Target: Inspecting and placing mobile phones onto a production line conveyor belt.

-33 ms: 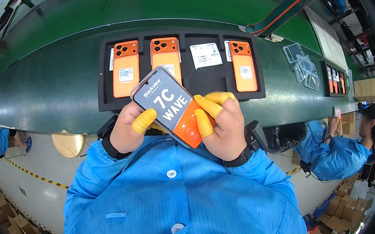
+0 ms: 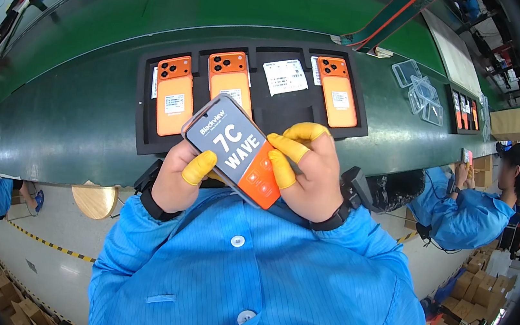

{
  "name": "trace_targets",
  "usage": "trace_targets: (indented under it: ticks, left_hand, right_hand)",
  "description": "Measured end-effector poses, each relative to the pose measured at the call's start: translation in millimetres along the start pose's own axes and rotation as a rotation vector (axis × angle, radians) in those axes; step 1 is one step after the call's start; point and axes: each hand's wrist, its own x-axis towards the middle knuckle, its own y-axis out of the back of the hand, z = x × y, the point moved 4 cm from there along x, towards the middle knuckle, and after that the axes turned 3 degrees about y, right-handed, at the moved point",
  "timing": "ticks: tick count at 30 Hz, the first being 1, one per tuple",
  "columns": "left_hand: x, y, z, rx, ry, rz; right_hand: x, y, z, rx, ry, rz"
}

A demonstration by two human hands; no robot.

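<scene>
A smartphone (image 2: 231, 133) with a printed grey and orange film over its front is tilted in front of my chest. My left hand (image 2: 177, 178) grips its left edge, its thumb in a yellow finger cot. At the right edge, my right hand (image 2: 313, 175) has its yellow-covered thumb and fingers closed on the phone, over the film's orange part. Behind it lies a black foam tray (image 2: 278, 116). Orange phones lie back up in it: a left one (image 2: 175, 84), a middle one (image 2: 231, 76) and a right one (image 2: 340, 99). A white label sheet (image 2: 284, 78) lies in another compartment.
Clear plastic cases (image 2: 424, 95) and a smaller black tray (image 2: 461, 109) are farther right on the green bench (image 2: 70, 120). A post (image 2: 394, 20) rises at the back. A co-worker in blue (image 2: 468, 207) sits right; a round wooden stool (image 2: 93, 199) stands left.
The fingers of my right hand have shifted slightly at the phone's edge. The phone's lower orange end has moved a little downward. My left hand keeps its hold.
</scene>
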Motion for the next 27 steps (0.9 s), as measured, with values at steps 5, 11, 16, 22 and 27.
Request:
trace_targets:
  ticks: [5,11,16,22,27]
  left_hand:
    - [-1.3,-7.4,-3.4,0.009,0.045,-0.036]
    - [-2.3,-9.5,-10.7,-0.073,0.129,-0.082]
    - [-1.9,-21.0,-8.9,0.100,0.147,-0.218]
    - [0.7,-12.4,-9.8,0.111,0.132,-0.052]
    - [6.2,1.6,-2.5,0.058,0.056,0.121]
  right_hand:
    - [11.2,-2.5,8.1,0.290,-0.231,-0.157]
    - [1.7,-37.8,20.9,1.116,-0.704,-0.270]
    - [4.6,-37.6,19.2,1.034,-0.750,-0.113]
    - [-6.4,-45.4,29.8,1.139,-0.733,-0.216]
    - [-27.2,-32.5,31.2,1.050,-0.834,-0.529]
